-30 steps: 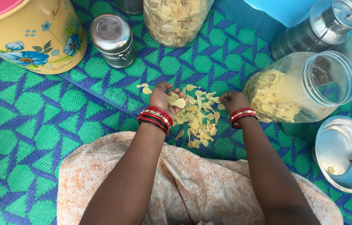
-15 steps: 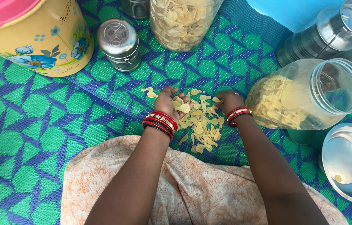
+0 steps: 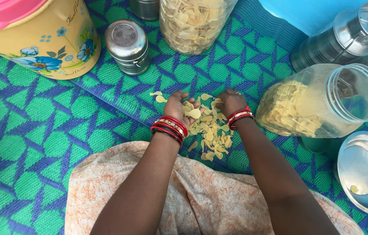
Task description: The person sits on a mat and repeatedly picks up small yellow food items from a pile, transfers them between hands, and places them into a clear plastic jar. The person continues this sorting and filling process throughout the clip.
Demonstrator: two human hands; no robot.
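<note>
Closest to the camera is a lap covered in peach cloth (image 3: pixel 201 200) with a soft orange print. Two bare arms reach out over it, each with red bangles at the wrist.

The left hand (image 3: pixel 176 106) rests on the woven mat (image 3: pixel 31 130), which is green and blue. Its fingers (image 3: pixel 183 96) are curled a little and spread, cupped over the left edge of the pile. The right hand (image 3: pixel 231 102) sits at the top right of the pile, fingers bent down and close together on the chips. I cannot tell if it pinches any.

Between the hands lies a small heap of pale yellow chips (image 3: pixel 212 132), flat on the mat. A few loose chips (image 3: pixel 157 96) lie just beside the left hand.

To gather well, I think both hands should sweep gently inward and stay low, so the thin chips do not snap or slide away.

To the right, a clear jar (image 3: pixel 314 104) lies on its side with chips inside, its mouth open. A steel lid (image 3: pixel 364 172) rests near it. Farther off stand a small steel tin (image 3: pixel 127 45), a tall jar of chips (image 3: pixel 194 24), a yellow flowered drum (image 3: pixel 40 39) and a steel canister (image 3: pixel 345 37).
</note>
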